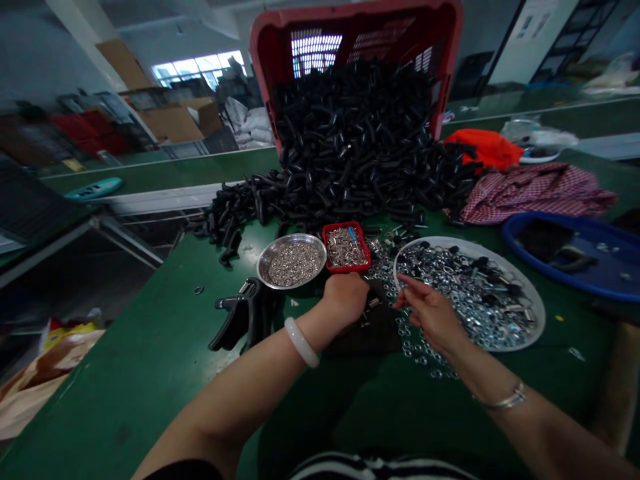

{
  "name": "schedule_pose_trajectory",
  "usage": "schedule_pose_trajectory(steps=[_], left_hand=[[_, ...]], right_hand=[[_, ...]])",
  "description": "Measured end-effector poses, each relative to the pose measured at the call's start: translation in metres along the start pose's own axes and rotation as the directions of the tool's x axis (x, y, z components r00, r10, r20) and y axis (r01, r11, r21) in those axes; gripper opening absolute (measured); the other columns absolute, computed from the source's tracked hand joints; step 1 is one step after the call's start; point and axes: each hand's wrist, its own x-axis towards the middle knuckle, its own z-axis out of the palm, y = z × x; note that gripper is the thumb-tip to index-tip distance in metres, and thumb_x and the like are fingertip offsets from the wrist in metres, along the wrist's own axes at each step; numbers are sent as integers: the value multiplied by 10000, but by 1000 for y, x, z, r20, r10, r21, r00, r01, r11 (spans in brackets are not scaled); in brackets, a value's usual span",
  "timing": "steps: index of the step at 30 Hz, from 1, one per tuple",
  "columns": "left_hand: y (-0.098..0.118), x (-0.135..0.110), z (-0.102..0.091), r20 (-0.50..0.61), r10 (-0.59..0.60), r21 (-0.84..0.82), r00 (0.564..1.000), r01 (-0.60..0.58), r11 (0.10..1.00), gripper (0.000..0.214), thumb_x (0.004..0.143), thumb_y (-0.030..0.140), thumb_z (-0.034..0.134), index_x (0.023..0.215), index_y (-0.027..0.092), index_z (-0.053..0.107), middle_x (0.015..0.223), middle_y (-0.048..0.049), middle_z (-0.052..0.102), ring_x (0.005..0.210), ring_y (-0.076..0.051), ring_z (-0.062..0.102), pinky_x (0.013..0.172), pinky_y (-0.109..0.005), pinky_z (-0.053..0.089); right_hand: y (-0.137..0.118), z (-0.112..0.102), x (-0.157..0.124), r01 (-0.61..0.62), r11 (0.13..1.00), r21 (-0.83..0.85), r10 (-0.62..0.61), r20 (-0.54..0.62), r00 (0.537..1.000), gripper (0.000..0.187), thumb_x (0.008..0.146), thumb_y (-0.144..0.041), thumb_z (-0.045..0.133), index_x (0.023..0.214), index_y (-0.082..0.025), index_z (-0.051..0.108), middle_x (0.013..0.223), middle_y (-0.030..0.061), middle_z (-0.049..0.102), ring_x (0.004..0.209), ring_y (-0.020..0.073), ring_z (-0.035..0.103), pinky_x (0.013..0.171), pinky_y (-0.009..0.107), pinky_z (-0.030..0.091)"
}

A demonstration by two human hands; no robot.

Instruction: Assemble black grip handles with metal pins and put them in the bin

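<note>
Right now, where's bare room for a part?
Mostly bare: green tabletop left of the nearest black handle, bar one small ring; also nearside of the dark mat. Crowded: loose nuts between mat and white tray; black handle pile behind steel bowl.

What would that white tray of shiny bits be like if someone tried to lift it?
The white tray is probably heavy for its size, as it is piled with small metal parts. Those parts look loose, so they would likely shift or spill if it tilted. Its broad, shallow shape suggests a push would slide it rather than tip it.
</note>
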Motion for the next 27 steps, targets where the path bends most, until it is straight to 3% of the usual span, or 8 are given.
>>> schedule_pose_trajectory(steps=[2, 4, 7, 9, 13, 16, 23, 27], left_hand=[[4, -10, 10, -34, 20, 38, 999, -19, 999, 257, 830, 143, 417, 879, 138, 669, 883, -121, 608, 752, -233, 596, 557, -299, 450], [3, -22, 21, -87, 31, 56, 996, -26, 998, 236, 845, 231, 449, 937, 148, 649, 924, -116, 594, 802, -234, 569, 557, -288, 443], [-2, -36, 35, -151, 23, 20, 988, -20, 1000, 525, 764, 536, 510, 1122, 156, 566, 1046, -127, 566, 902, -260, 514, 612, -318, 445], [-6, -41, 40, -167, 39, -12, 985, -41, 999, 739, 671, 682, 493, 1200, 166, 511, 1136, -135, 536, 964, -282, 479, 702, -365, 437], [-13, -42, 44, -209, 68, -57, 975, -82, 995, 752, 649, 708, 488, 1207, 205, 507, 1209, -107, 518, 1042, -290, 446, 912, -451, 326], [-16, -41, 50, -241, 66, -101, 968, -92, 991, 732, 640, 686, 528, 1212, 231, 502, 1233, -83, 516, 1081, -288, 431, 1000, -503, 209], [-18, -42, 58, -250, 64, -162, 966, -107, 981, 711, 656, 673, 525, 1213, 232, 501, 1275, -75, 503, 1112, -281, 425, 1014, -522, 188], [-18, -43, 56, -260, 47, -170, 964, -94, 981, 711, 644, 669, 543, 1208, 237, 501, 1271, -63, 509, 1109, -278, 432, 1006, -526, 208]], right_hand=[[8, 4, -3, 178, 941, -289, -166, 66, 984, 376, 801, -327, 438, 1130, -203, 569, 809, 53, 603, 662, 160, 600, 494, 255, 441], [13, 9, -5, 352, 759, -547, -301, 184, 936, 366, 822, -253, 389, 1130, -206, 582, 923, 85, 629, 767, 179, 610, 680, 313, 481], [13, 14, -7, 449, 490, -747, -272, 358, 893, 411, 808, -178, 378, 1178, -185, 554, 991, 107, 633, 862, 204, 602, 764, 326, 469], [8, 16, -4, 468, 409, -783, -221, 413, 883, 414, 794, -159, 393, 1174, -180, 558, 987, 102, 640, 854, 203, 608, 762, 317, 471], [-2, 12, 6, 461, 509, -727, -319, 338, 885, 307, 817, -207, 420, 1050, -197, 620, 996, 69, 655, 889, 188, 607, 800, 314, 464], [-4, 10, 15, 445, 573, -688, -327, 306, 894, 218, 807, -246, 467, 910, -219, 657, 909, 44, 677, 849, 186, 617, 774, 324, 469], [6, 10, 24, 377, 715, -589, -298, 231, 926, 168, 788, -298, 505, 820, -203, 640, 804, 23, 665, 748, 163, 609, 683, 280, 460], [5, 12, 25, 384, 700, -602, -283, 259, 923, 153, 784, -296, 508, 795, -202, 628, 777, 20, 654, 730, 161, 597, 669, 275, 445]])
